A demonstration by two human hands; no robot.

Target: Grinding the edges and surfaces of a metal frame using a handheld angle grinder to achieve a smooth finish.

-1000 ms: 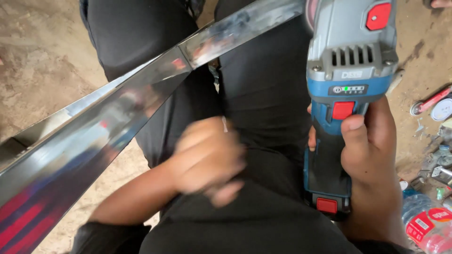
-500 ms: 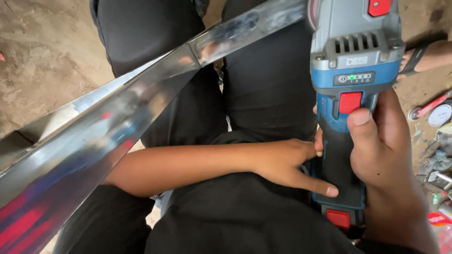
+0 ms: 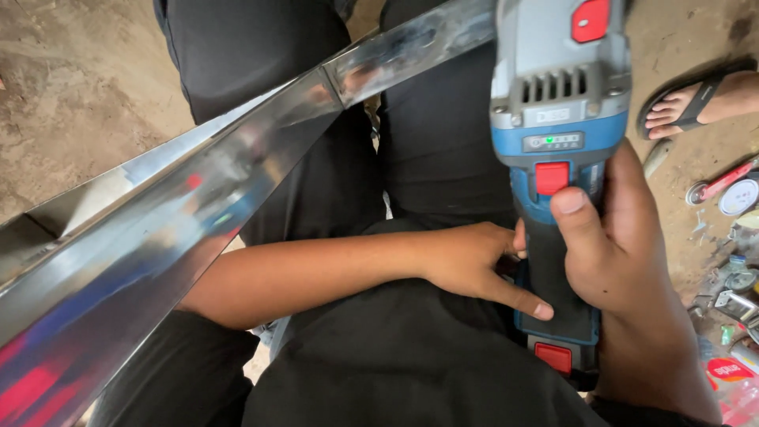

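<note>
Right hand (image 3: pixel 624 269) tight around blue cordless grinder (image 3: pixel 557 158), left hand (image 3: pixel 474 265) fingertips seemingly on its handle, not gripping

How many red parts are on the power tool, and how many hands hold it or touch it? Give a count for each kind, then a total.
Red parts on the power tool: 3 (top, middle, bottom)
Hands on it: 2 (left hand, right hand)
Total: 5

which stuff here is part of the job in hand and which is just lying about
In hand:
- grinder, gripped by the right hand
- left hand, fingers on the grinder's base
- shiny metal bar across the lap

Lying about:
- red-handled tool on the floor
- round tin
- small scraps
- another person's sandalled foot
</note>
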